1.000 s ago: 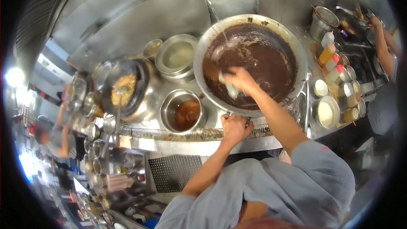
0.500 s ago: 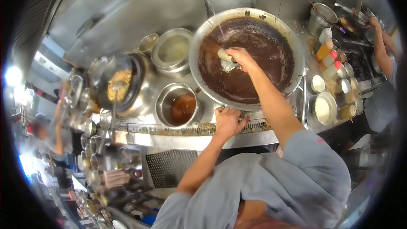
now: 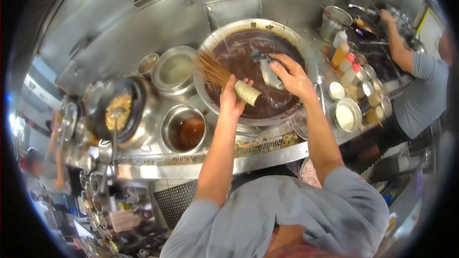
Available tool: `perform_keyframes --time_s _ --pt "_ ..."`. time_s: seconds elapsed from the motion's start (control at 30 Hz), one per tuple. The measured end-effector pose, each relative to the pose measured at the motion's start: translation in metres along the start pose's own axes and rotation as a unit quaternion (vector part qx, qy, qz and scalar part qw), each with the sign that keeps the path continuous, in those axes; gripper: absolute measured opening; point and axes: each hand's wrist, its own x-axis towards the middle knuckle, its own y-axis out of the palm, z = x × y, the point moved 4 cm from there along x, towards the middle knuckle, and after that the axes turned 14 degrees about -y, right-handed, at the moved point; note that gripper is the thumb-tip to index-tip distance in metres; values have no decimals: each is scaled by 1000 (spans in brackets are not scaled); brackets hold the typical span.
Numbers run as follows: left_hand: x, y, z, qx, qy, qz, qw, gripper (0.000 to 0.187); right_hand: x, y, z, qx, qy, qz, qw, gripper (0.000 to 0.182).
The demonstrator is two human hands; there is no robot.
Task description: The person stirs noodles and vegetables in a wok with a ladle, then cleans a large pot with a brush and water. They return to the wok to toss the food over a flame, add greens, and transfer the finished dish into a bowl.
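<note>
A large round wok [image 3: 306,52] holds dark brown liquid with some foam. Over its left front part, my left hand [image 3: 233,96] holds a bamboo whisk [image 3: 247,92] by its pale wrapped handle, bristles pointing up and left. My right hand [image 3: 292,76] grips a grey metal scoop-like object [image 3: 270,74] over the wok's right half; its exact shape is partly hidden by my fingers. Left of the wok stand a pot of pale liquid [image 3: 177,69] and a steel pot of reddish-brown liquid [image 3: 190,133].
A wok with noodle-like food and a ladle [image 3: 116,114] sits at the left. Squeeze bottles [image 3: 340,53] and a bowl of white content [image 3: 347,116] stand at the right. A co-worker [image 3: 423,79] works at a pan on the far right; another person is at the far left.
The whisk has passed from my right hand to my left, which has left the wok's front edge. My right hand now grips the grey metal object. The view has shifted.
</note>
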Motion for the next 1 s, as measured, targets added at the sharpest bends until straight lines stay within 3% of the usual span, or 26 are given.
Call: perform_keyframes --time_s 0.03,0.07,0.1,0.17,0.23,0.3,0.33,0.37,0.4,0.43,0.5,0.53,0.57,0.63,0.7,0.73,0.8,0.93,1.0 --pt "-3 -3 7 12 0 3 1000 47 -4 3 2 -2 9 -4 1000 42" --pt "-1 -8 12 13 -7 3 1000 47 -4 19 9 15 -8 115 993 40" --pt "4 -8 16 15 -25 84 996 40 -5 34 15 31 -26 233 972 39" --pt "8 -6 20 19 -56 248 967 34 -29 59 3 -115 -59 227 965 44" --pt "6 -4 22 25 -65 218 974 37 -36 62 3 -60 -14 143 988 57" --pt "-1 1 27 -26 -114 300 947 40 -42 68 5 -189 25 141 971 64" --pt "-10 9 28 -10 -107 201 974 45 -42 67 8 -186 24 145 972 64" --pt "-18 14 28 -13 -100 200 975 45 -39 64 8 -160 56 157 973 68" --pt "-23 11 26 56 -76 111 989 47 -37 62 6 -134 86 171 972 72" --pt "-25 6 21 123 -49 20 991 48 -41 65 -10 -115 77 153 978 73" --pt "-40 4 24 195 -37 -67 978 52 -51 64 -28 -27 45 119 992 67" --pt "-39 -22 19 409 83 -138 898 50 -52 54 -33 -32 63 118 990 66" --pt "-45 -48 22 597 191 -203 752 47 -51 39 -38 -36 83 117 989 65" --pt "-106 -39 42 711 217 -202 637 42 -38 4 -44 42 207 221 952 65" --pt "-123 -47 70 818 297 -200 450 33 -30 -7 -58 114 289 296 903 66" --pt "-120 -47 75 819 298 -206 446 33 -21 0 -65 53 263 361 893 72" --pt "-118 -41 82 836 346 -188 382 34 -9 47 -86 12 227 469 854 76" --pt "-110 -40 88 843 374 -165 349 33 23 123 -111 77 312 249 914 69" --pt "-110 -44 85 841 347 -167 380 28 -2 134 -130 113 304 255 911 69"
